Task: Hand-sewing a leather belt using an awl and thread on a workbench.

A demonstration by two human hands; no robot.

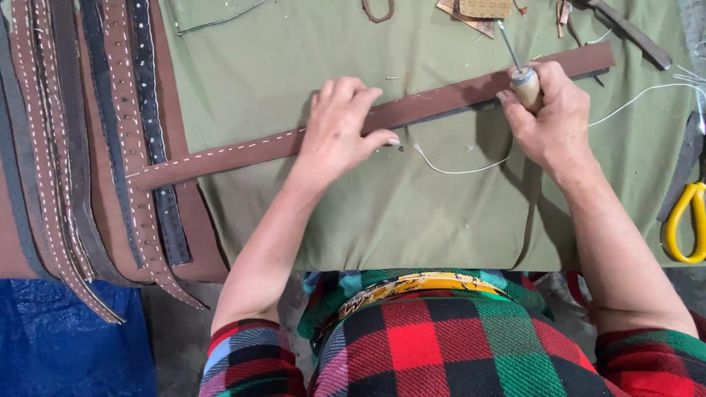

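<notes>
A left hand point(340, 125) is pressing flat, fingers spread, on a long brown leather strap point(441, 95) lying across the green cloth-covered counter point(382, 206), while the right hand point(551, 121) is gripping a wooden-handled awl point(523, 77) at the strap; a slip could likely jab the fingers or snag the white thread point(456, 167) beside the strap.

Red, green, black plaid shirt, sleeves pushed up, bare forearms

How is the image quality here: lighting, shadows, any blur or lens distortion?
Head view: soft, even light, no glare; faint shadows fall below the left hand and right hand on the green cloth. The brown strap and its stitches look sharp; slight softness and wide-angle bend toward the edges, at the yellow-handled scissors.
</notes>
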